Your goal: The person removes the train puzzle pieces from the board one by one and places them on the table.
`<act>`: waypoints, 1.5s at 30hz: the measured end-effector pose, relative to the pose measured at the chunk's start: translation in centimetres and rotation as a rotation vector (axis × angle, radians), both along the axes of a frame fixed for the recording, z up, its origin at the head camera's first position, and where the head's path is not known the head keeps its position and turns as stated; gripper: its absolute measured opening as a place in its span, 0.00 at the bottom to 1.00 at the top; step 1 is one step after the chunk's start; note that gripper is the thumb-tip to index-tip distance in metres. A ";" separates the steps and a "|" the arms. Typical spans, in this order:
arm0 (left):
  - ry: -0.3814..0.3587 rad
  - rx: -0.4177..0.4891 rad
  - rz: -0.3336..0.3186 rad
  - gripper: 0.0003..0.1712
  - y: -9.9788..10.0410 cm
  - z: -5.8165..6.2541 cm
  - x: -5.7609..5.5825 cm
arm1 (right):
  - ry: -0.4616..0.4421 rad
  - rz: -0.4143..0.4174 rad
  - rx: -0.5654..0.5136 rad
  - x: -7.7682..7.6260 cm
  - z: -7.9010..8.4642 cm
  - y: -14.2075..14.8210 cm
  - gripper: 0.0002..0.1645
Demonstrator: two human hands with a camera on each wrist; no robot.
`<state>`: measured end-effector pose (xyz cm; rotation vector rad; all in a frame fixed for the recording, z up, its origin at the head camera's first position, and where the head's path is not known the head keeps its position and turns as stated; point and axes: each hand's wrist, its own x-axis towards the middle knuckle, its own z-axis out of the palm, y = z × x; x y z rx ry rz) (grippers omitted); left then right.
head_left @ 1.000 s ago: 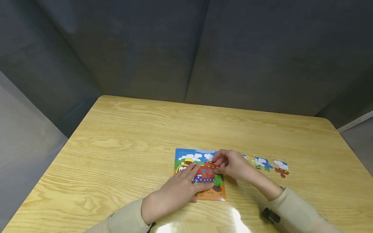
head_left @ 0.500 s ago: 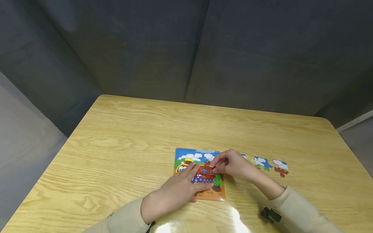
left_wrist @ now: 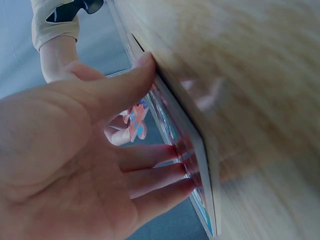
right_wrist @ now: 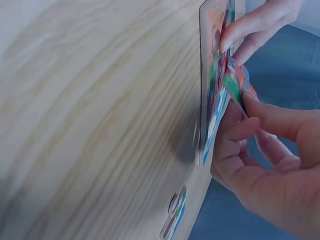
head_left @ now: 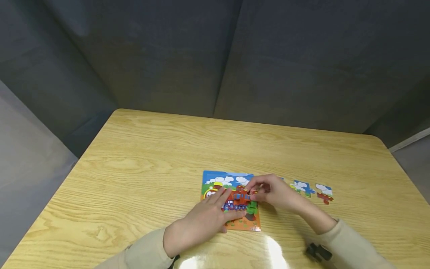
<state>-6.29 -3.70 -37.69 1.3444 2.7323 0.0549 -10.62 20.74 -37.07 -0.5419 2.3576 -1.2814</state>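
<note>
A picture puzzle (head_left: 215, 175) showing a red train, clouds and grass lies flat on the table. My left hand (head_left: 204, 217) rests on it with straight, spread fingers; in the left wrist view the fingertips (left_wrist: 186, 184) press its face and the thumb reaches its edge. At the puzzle's right side, my right hand (head_left: 274, 192) pinches a red, blue and green puzzle piece (right_wrist: 234, 86) between thumb and fingers. The piece is tilted over the picture in the right wrist view, and it also shows beyond the left palm as a piece (left_wrist: 137, 122) in the left wrist view.
Right of the puzzle lie loose pieces: a cloud-and-grass piece (head_left: 302, 188) and a cloud-and-red piece (head_left: 324, 193). Another piece (head_left: 281, 179) is mostly behind the right hand. The wooden table (head_left: 151, 149) ends at a dark curtain (head_left: 161, 56).
The right hand, still pinching the piece, has shifted slightly right, and the piece has changed its tilt over the puzzle's right half. The left hand has stayed in place.
</note>
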 end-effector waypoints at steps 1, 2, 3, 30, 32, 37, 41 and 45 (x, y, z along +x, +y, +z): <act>-0.001 -0.003 0.002 0.33 0.0 0.0 0.0 | -0.004 -0.002 -0.001 0.1 0.0 0.2 0.11; -0.005 -0.003 0.003 0.33 0.0 0.0 0.0 | -0.013 -0.006 -0.006 0.2 0.1 0.4 0.11; -0.007 -0.005 0.004 0.33 0.0 0.1 0.0 | -0.020 -0.009 -0.010 0.3 0.2 0.7 0.11; 0.013 -0.013 -0.006 0.33 -0.1 0.3 0.2 | -0.219 -0.238 0.184 5.2 0.4 17.8 0.17; 0.020 -0.018 -0.006 0.33 -0.2 0.3 0.2 | -0.233 -0.239 0.201 5.3 0.2 18.4 0.18; 0.049 -0.022 -0.010 0.33 -0.1 0.2 0.1 | -0.239 -0.281 0.244 5.5 -0.3 19.1 0.20; 0.043 -0.019 -0.013 0.34 -0.1 0.2 0.1 | -0.235 -0.333 0.285 5.6 -0.7 19.3 0.19; 0.043 -0.030 -0.013 0.34 -0.1 0.2 0.1 | -0.177 -0.379 0.365 5.4 -1.0 19.0 0.17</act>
